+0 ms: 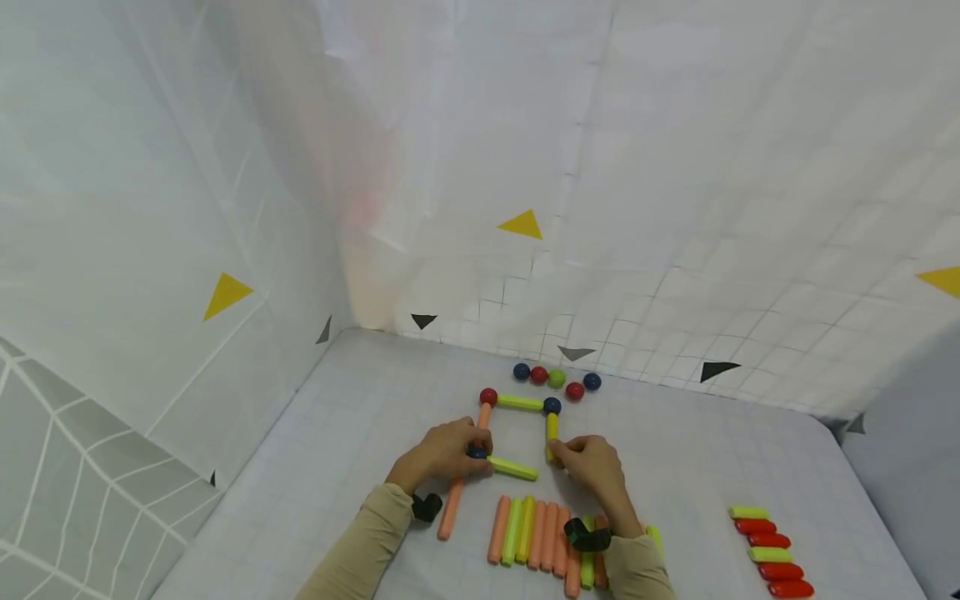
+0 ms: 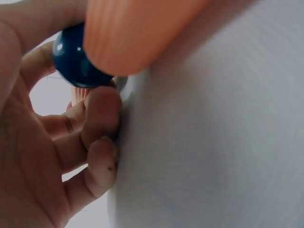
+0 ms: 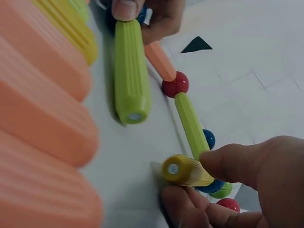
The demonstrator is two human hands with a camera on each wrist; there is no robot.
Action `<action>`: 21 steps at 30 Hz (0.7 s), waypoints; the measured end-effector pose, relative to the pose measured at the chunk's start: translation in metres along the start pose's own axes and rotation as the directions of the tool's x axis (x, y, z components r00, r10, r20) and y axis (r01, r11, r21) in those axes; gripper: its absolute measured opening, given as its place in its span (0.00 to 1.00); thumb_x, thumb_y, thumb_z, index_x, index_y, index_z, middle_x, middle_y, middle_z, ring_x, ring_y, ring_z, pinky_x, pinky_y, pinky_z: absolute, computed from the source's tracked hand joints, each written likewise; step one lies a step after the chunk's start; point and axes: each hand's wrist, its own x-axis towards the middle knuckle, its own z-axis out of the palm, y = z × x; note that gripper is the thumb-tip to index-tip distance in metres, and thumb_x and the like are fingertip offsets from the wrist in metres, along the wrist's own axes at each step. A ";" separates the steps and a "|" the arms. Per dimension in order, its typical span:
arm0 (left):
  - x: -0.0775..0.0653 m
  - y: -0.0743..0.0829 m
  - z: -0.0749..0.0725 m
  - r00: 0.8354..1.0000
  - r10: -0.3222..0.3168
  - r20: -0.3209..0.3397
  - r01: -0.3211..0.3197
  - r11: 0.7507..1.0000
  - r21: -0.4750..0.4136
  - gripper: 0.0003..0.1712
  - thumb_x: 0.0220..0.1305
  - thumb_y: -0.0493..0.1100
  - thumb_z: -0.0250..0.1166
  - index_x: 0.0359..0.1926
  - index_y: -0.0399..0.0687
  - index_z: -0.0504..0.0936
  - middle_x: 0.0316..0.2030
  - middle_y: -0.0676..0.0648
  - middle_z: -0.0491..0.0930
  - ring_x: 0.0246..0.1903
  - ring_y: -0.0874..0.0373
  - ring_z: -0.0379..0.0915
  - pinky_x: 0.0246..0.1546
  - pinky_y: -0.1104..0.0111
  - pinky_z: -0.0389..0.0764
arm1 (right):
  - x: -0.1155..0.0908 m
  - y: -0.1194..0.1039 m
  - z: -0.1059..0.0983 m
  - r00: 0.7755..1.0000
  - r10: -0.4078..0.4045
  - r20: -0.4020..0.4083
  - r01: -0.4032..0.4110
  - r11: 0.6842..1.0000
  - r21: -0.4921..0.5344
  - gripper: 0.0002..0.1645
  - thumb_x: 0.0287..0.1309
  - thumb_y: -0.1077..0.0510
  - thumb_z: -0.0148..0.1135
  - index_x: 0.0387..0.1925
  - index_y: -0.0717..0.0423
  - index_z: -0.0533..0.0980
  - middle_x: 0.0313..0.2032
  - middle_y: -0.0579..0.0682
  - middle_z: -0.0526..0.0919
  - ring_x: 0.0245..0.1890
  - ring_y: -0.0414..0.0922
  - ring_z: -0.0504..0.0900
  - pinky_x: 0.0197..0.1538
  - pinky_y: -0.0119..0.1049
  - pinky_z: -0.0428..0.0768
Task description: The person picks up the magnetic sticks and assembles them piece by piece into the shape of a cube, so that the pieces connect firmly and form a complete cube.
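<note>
My left hand (image 1: 448, 450) grips a dark blue ball (image 2: 76, 57) at a joint on the left of a flat frame of sticks and balls. From this ball a lime green stick (image 1: 513, 468) points right, its far end free. One orange stick (image 1: 450, 510) runs from it toward me, and another leads up to a red ball (image 1: 488, 397). A second lime green stick (image 1: 521, 402) links the red ball to another dark blue ball (image 1: 552, 406). My right hand (image 1: 594, 467) pinches a yellow stick (image 3: 185, 171) between thumb and fingers near its lower end; its upper end meets that second blue ball.
Behind the frame lie several loose balls (image 1: 557, 378) in blue, red and green. A row of orange, green and yellow sticks (image 1: 536, 533) lies in front, partly under the right forearm. Red and green pieces (image 1: 776, 550) are stacked side by side at right. White walls enclose the table.
</note>
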 end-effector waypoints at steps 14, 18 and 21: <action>0.000 -0.002 -0.001 1.000 -0.007 -0.003 0.007 0.999 -0.046 0.08 0.66 0.57 0.75 0.42 0.67 0.85 0.40 0.55 0.75 0.36 0.62 0.70 0.37 0.68 0.73 | 0.044 0.012 -0.034 0.980 -0.084 -0.179 0.085 0.996 -0.006 0.31 0.70 0.42 0.66 0.61 0.62 0.77 0.41 0.62 0.90 0.31 0.47 0.87 0.31 0.36 0.76; 0.000 -0.003 0.000 1.000 -0.008 -0.006 0.008 0.998 -0.061 0.08 0.66 0.55 0.75 0.42 0.66 0.86 0.41 0.55 0.76 0.37 0.62 0.70 0.38 0.68 0.73 | 0.067 0.008 -0.043 0.980 -0.162 -0.116 0.148 0.982 -0.118 0.39 0.71 0.42 0.66 0.73 0.57 0.68 0.46 0.63 0.90 0.32 0.49 0.87 0.32 0.37 0.77; -0.001 -0.003 0.002 1.000 -0.020 -0.005 0.019 0.997 -0.074 0.07 0.67 0.55 0.75 0.42 0.67 0.86 0.41 0.55 0.76 0.37 0.62 0.71 0.39 0.68 0.73 | 0.082 0.004 -0.042 0.986 -0.165 -0.033 0.155 0.965 -0.213 0.40 0.72 0.40 0.64 0.76 0.53 0.65 0.46 0.62 0.89 0.32 0.48 0.85 0.31 0.38 0.76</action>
